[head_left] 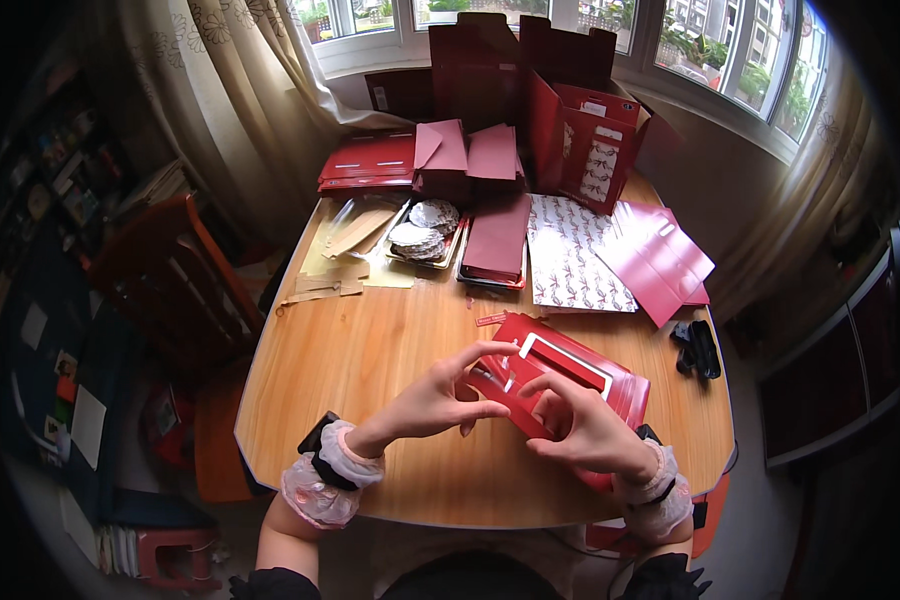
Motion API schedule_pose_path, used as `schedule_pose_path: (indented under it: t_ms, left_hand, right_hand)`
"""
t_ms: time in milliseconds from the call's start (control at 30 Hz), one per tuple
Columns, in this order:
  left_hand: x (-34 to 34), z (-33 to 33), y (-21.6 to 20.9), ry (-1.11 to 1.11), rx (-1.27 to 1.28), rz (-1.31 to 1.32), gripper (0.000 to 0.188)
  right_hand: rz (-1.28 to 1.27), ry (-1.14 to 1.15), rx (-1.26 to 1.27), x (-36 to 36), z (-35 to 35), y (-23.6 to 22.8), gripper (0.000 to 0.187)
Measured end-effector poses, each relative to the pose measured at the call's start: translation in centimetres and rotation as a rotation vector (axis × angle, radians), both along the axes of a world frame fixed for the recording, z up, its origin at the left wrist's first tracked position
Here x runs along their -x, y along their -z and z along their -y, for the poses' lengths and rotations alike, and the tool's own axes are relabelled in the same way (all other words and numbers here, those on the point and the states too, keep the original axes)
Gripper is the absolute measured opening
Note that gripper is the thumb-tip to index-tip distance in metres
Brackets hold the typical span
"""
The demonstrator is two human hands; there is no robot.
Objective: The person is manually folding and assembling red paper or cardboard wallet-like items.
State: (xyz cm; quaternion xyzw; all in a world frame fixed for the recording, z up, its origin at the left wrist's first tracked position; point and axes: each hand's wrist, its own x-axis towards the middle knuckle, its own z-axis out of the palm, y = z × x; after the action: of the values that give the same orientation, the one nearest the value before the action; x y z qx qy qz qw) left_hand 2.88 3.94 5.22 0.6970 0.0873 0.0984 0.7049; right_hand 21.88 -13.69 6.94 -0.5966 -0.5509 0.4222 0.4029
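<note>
A flat red card sheet [625, 385] with a white-edged rectangular panel [598, 376] lies on the table near me. Over its left corner hovers my left hand [432, 396], thumb and fingers curved apart around nothing. My right hand [588, 424] is above the sheet's near part, its thumb and index finger bent in a wide curve with a gap between them. Both hands face each other, a short way apart. They hide part of the sheet. A small red printed strip [491, 320] lies by the sheet's far left corner.
Behind are a tray of round white patterned pieces [425, 230], a tray of dark pink cards [497, 235], patterned paper [575, 255], and pink sheets [660, 260]. Red boxes [595, 140] stand by the window. A black bundle [697, 350] sits at the right edge; a wooden chair [185, 290] stands left.
</note>
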Motion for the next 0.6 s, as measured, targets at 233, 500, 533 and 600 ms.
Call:
schedule_pose_path:
  t_ms: [233, 500, 533, 600]
  left_hand:
    - [-0.3, -0.2, 0.8, -0.062, 0.017, -0.02, 0.065]
    - [0.1, -1.3, 0.3, -0.093, -0.057, 0.049, 0.063]
    - [0.1, -1.3, 0.2, -0.093, -0.039, 0.06, 0.064]
    - [0.3, -1.4, 0.1, -0.094, -0.051, 0.061, 0.069]
  right_hand:
    - [-0.034, -0.005, 0.037, -0.1, -0.4, 0.0, 0.056]
    - [0.332, -0.053, -0.047, 0.7, 0.5, -1.1, 0.073]
    - [0.422, -0.062, -0.075, 0.8, 0.7, -1.1, 0.07]
    - [0.382, -0.063, -0.064, 0.7, 0.8, -1.5, 0.069]
